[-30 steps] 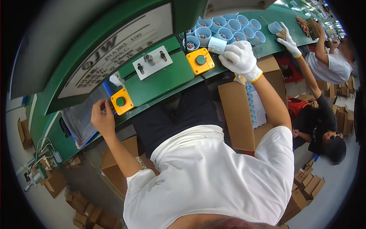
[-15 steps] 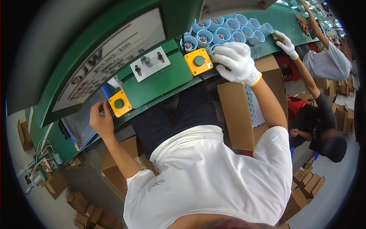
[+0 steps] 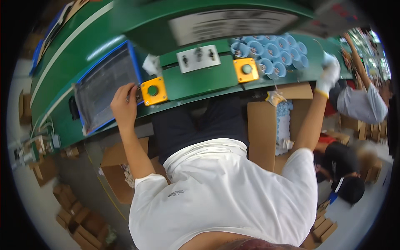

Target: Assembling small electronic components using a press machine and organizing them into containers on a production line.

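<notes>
My bare left hand (image 3: 125, 102) is closed beside the left yellow button box (image 3: 160, 96). Its fingertips pinch a small dark and silver part, mostly hidden by the fingers. Stretched out to the right, my white-gloved right hand (image 3: 330, 75) is above the green bench, past the light-blue cups (image 3: 278, 70). Motion blurs its fingers, and a bluish patch shows at their tips; whether they hold a cup, I cannot make out. Several cups stand grouped with small round parts inside. A metal fixture (image 3: 198, 60) sits on the green machine base between the two button boxes.
The green machine head (image 3: 233, 25) overhangs the fixture. A blue-rimmed tray (image 3: 134, 62) lies at left. Below the bench edge stands an open carton (image 3: 261, 133) with light-blue cups inside; another carton (image 3: 111, 166) is at lower left. Co-workers (image 3: 360, 102) sit at right.
My right hand has swung right, from beside the right button box to beyond the cups. My left hand stays by the left box. The whole view has turned and shifted.
</notes>
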